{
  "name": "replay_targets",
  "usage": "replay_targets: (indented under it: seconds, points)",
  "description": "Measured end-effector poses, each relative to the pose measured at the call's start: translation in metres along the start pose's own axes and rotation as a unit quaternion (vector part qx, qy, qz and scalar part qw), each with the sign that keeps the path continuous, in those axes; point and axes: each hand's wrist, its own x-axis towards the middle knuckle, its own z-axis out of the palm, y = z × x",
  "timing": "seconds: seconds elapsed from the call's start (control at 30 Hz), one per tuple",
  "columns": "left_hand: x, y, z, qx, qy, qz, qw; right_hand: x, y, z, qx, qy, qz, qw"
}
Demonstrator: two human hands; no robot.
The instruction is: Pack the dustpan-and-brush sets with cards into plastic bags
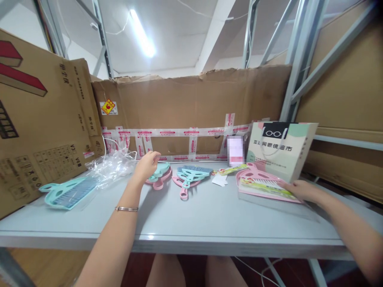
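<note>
My left hand (149, 162) is raised over the left middle of the table, its fingers curled together and nothing visible in them. Just beyond and below it lie stacked turquoise and pink dustpans (159, 175). My right hand (301, 189) grips the right edge of a pink dustpan and brush set (263, 184) in clear plastic with a yellow-green label. Between the hands, a turquoise brush (191, 175) with blue bristles lies over a pink piece. Far left, a turquoise dustpan and brush set (70, 193) lies flat on the table.
Crumpled clear plastic bags (115, 165) lie at the left back of the table (209, 223). A white card (220, 179) lies right of centre. Behind stands a paper bag (277, 147) printed with glasses. Large cartons (185, 103) and metal shelf posts close off the back and sides.
</note>
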Motion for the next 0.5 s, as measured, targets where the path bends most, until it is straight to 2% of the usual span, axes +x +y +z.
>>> replay_targets:
  seconds: [0.07, 0.1, 0.2, 0.27, 0.33, 0.37, 0.4, 0.43, 0.5]
  points:
    - [0.0, 0.002, -0.002, -0.007, 0.007, 0.006, 1.0, 0.008, 0.002, -0.014, -0.034, -0.11, 0.075, 0.991]
    - [0.0, 0.004, -0.003, -0.004, 0.01, 0.008, 1.0, 0.013, 0.002, -0.023, -0.039, -0.117, 0.095, 0.988]
    - [-0.001, 0.014, -0.006, 0.008, 0.049, -0.006, 0.999, 0.022, -0.01, -0.05, -0.034, -0.011, 0.104, 0.994]
    - [-0.001, 0.025, -0.005, -0.009, 0.084, -0.033, 0.996, 0.016, -0.032, -0.058, -0.032, 0.03, 0.086, 0.995]
    - [-0.002, 0.039, -0.003, -0.076, 0.081, -0.066, 0.992, -0.001, -0.068, -0.052, 0.009, 0.011, 0.037, 0.999]
    - [-0.003, 0.047, -0.001, -0.132, 0.055, -0.087, 0.986, -0.013, -0.089, -0.044, 0.038, -0.025, 0.02, 0.999]
    - [-0.004, 0.054, 0.002, -0.201, 0.016, -0.114, 0.973, -0.026, -0.11, -0.032, 0.069, -0.062, -0.031, 0.995]
    - [-0.006, 0.062, 0.004, -0.276, -0.031, -0.145, 0.95, -0.039, -0.132, -0.018, 0.101, -0.089, -0.071, 0.988]
    - [-0.01, 0.073, 0.009, -0.412, -0.113, -0.2, 0.882, -0.066, -0.17, 0.012, 0.162, -0.155, -0.128, 0.966]
